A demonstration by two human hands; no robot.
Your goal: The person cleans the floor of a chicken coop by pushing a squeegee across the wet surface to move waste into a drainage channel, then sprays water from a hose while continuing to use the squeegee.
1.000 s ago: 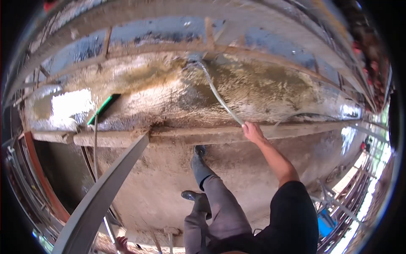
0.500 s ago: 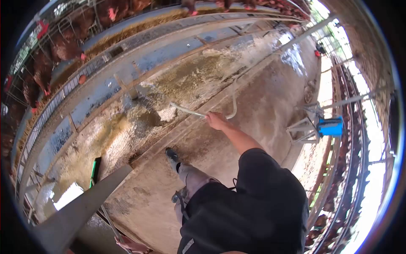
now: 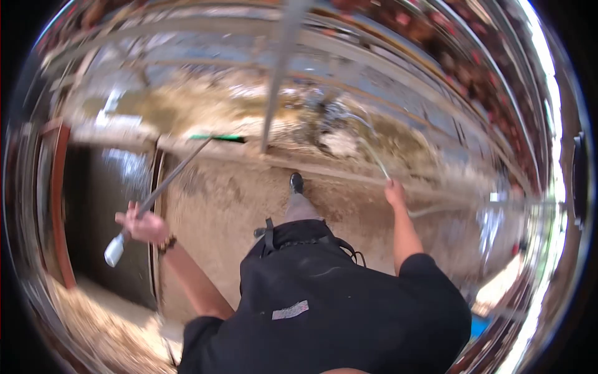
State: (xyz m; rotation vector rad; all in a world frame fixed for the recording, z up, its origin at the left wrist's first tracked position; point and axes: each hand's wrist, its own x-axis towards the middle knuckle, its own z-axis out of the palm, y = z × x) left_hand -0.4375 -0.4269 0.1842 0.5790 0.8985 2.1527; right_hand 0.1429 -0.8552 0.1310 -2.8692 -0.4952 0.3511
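Observation:
My left hand (image 3: 146,227) holds the grey pole of a long-handled floor brush (image 3: 177,172), some of its fingers loosely extended. A white grip caps the pole's near end. Its narrow green and black head (image 3: 219,138) lies at the edge of the walkway, left of an upright post. To the right, my right hand (image 3: 393,192) is closed around a pale, thin hose (image 3: 375,158). The hose's front end points at the wet, dirty channel, and the rest trails off right, blurred, behind my hand.
A concrete walkway (image 3: 212,212) runs beneath me, bordered by a low curb. Past it lies a wet, muddy channel (image 3: 180,103). A metal post (image 3: 278,93) stands between my hands. Caged chickens (image 3: 430,37) line the upper right. At left is a dark opening (image 3: 103,206) with a brown frame.
My view has swung left, bringing my left hand and the brush pole fully into sight. The hose remains in my right hand and now appears farther right.

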